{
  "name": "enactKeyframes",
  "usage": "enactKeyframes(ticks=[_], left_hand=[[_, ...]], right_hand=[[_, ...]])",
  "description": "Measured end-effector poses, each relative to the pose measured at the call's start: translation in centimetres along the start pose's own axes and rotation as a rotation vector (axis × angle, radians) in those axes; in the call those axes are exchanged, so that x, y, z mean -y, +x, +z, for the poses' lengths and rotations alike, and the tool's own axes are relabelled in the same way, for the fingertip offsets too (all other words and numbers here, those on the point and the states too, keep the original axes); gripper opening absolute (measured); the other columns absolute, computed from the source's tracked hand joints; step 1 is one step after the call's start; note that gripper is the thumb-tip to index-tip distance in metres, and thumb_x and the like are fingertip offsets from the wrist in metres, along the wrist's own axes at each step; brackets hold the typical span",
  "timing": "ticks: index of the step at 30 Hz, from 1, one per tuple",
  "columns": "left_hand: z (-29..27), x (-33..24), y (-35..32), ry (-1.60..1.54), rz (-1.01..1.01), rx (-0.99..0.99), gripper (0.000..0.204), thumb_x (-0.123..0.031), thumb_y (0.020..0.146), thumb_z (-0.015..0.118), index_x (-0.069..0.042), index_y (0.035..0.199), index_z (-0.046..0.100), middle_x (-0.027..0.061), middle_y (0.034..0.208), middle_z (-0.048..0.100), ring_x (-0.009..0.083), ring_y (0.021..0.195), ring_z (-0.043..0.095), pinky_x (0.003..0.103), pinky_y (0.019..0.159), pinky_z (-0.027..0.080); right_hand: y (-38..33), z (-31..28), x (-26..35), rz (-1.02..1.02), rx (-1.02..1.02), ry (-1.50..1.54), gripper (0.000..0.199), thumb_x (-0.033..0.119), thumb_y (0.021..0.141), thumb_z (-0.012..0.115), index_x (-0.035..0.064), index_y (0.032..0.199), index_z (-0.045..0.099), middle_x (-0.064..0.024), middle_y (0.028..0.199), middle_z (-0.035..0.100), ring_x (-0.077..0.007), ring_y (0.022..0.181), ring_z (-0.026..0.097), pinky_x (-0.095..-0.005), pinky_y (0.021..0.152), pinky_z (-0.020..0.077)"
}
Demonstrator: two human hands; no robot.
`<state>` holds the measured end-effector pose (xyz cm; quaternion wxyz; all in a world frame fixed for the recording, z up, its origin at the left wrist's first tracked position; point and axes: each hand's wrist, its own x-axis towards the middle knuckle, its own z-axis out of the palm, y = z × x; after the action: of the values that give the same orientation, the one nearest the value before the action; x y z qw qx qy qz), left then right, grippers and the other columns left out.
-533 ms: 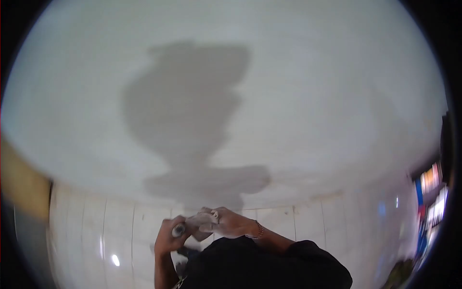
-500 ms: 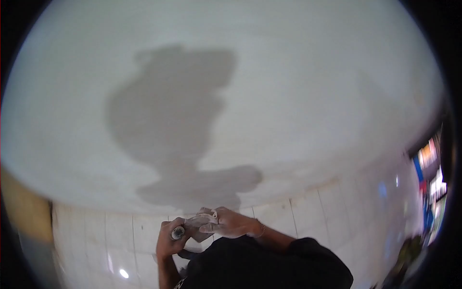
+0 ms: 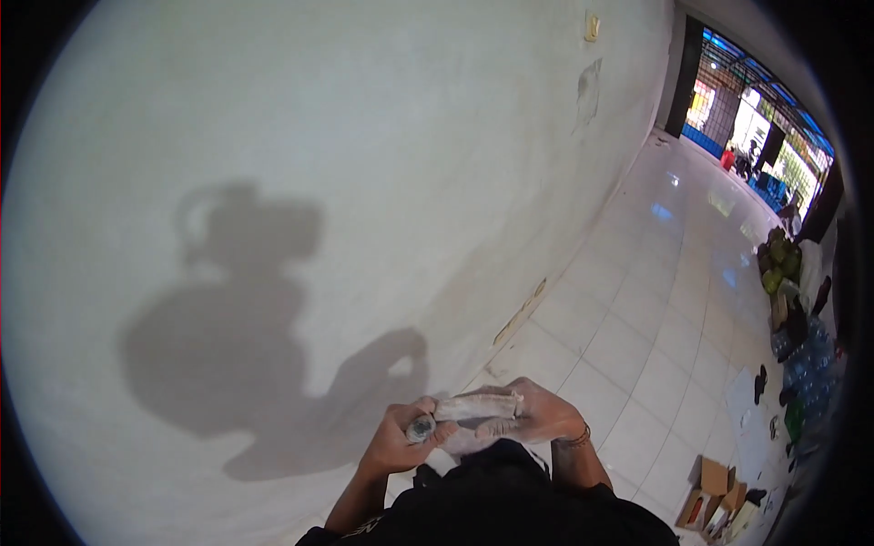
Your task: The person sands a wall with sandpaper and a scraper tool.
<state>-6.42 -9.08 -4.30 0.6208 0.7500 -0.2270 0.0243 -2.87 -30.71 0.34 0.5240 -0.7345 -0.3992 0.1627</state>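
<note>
Both hands are held together in front of my dark shirt, at the lower middle. My left hand is closed around something with a round, grey-green end, which pokes out beside the thumb; the rest of it is hidden. Stretched between the two hands is a pale, dusty, flat strip with a rough edge. Its right end is gripped by my right hand, whose thumb lies along the lower side. White dust coats the fingers, and whether strip and round-ended thing are one piece I cannot tell.
A pale wall with my shadow on it rises ahead and left. White floor tiles run to a gated doorway at far right. Cardboard boxes, clear plastic bottles and green round fruits line the right side.
The view has swung to the right, bringing the doorway and the goods along the right side into sight. Both hands stay together, and more of the pale strip now shows between them.
</note>
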Motion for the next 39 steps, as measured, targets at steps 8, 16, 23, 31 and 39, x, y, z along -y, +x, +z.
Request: enactKeyframes(ticks=[8,16,23,31,39], left_hand=[[6.9,0.3,10.2,0.083,-0.016,0.062,0.017,-0.012,0.075,0.068,-0.003,0.081,0.055,0.0105,0.057,0.051,0.0185,0.05,0.048,0.03,0.05,0.039],[17.7,0.9,16.6,0.112,-0.399,-0.473,0.017,-0.011,0.072,0.07,-0.001,0.083,0.061,0.0073,0.065,0.062,0.0095,0.059,0.054,0.027,0.056,0.044],[22.7,-0.4,10.7,-0.11,-0.412,-0.99,0.021,-0.014,0.079,0.06,0.003,0.091,0.057,0.0076,0.076,0.061,0.0127,0.07,0.058,0.024,0.064,0.046],[28.0,0.1,3.6,0.064,-0.407,-1.332,0.044,-0.04,0.08,0.062,0.003,0.088,0.056,0.0113,0.093,0.06,0.0144,0.083,0.057,0.025,0.071,0.046],[26.4,-1.5,-2.5,-0.001,-0.485,-1.393,0.044,-0.036,0.081,0.063,0.004,0.097,0.053,0.0087,0.079,0.064,0.015,0.075,0.061,0.025,0.064,0.047]], right_hand=[[-2.1,-10.8,-8.5,-0.125,0.164,0.487,0.055,0.023,0.074,0.07,0.0033,0.121,0.05,-0.0108,0.117,0.053,-0.022,0.106,0.051,-0.0299,0.089,0.0394],[-3.1,-20.7,-16.2,0.098,0.438,0.817,0.059,0.037,0.086,0.053,-0.0041,0.126,0.04,-0.0133,0.125,0.046,-0.021,0.116,0.042,-0.031,0.098,0.0311],[-3.3,-22.2,-17.4,-0.062,0.535,0.401,0.056,0.04,0.089,0.047,-0.0038,0.123,0.045,-0.0098,0.121,0.052,-0.0187,0.109,0.05,-0.0303,0.092,0.0384],[-5.0,-24.1,-20.9,0.334,-0.048,0.652,0.045,0.021,0.095,0.038,0.0013,0.135,0.028,-0.0123,0.135,0.036,-0.022,0.12,0.041,-0.0327,0.098,0.035],[-0.6,-21.5,-22.8,0.083,-0.271,0.757,0.044,0.018,0.094,0.042,0.0026,0.133,0.031,-0.0093,0.133,0.039,-0.0192,0.12,0.04,-0.0318,0.1,0.0315]])
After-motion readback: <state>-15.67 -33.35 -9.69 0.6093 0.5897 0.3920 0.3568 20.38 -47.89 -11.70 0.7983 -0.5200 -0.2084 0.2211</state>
